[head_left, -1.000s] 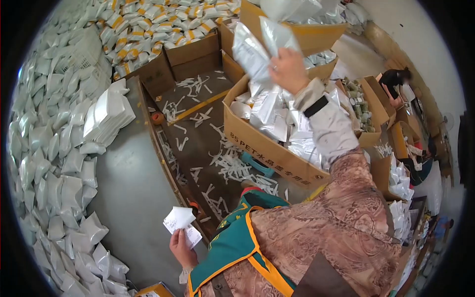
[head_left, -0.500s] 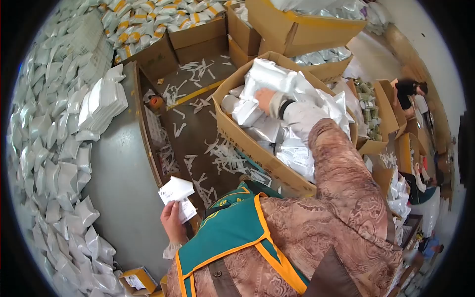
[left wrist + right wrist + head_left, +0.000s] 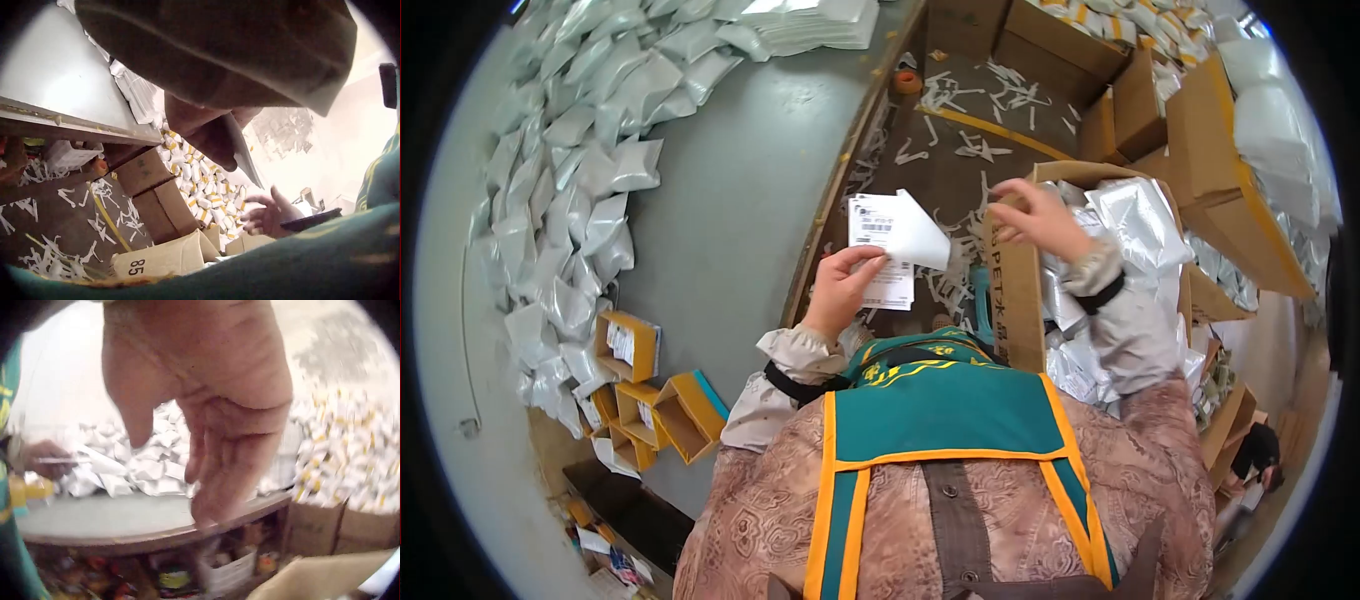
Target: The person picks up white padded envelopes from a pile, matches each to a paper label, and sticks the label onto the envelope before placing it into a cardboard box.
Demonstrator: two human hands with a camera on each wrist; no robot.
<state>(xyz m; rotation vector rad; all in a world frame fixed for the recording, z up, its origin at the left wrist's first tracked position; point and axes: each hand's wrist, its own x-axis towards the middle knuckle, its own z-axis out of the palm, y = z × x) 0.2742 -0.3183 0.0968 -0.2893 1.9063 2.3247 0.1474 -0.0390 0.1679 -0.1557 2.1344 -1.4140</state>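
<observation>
We saw the left hand [image 3: 840,288] pinch the paper labels [image 3: 885,228] between thumb and fingers, in front of the green apron [image 3: 940,415]. The right hand [image 3: 1045,218] hung near them, thumb and fingers apart and loosely bent, over the edge of the cardboard box [image 3: 1017,310] (its side bore printed letters), where silvery bags [image 3: 1140,225] lay heaped. A grey table [image 3: 750,180] stood to our left.

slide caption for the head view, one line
Left hand holding printed slips, empty right hand near a carton of silvery bags.
</observation>
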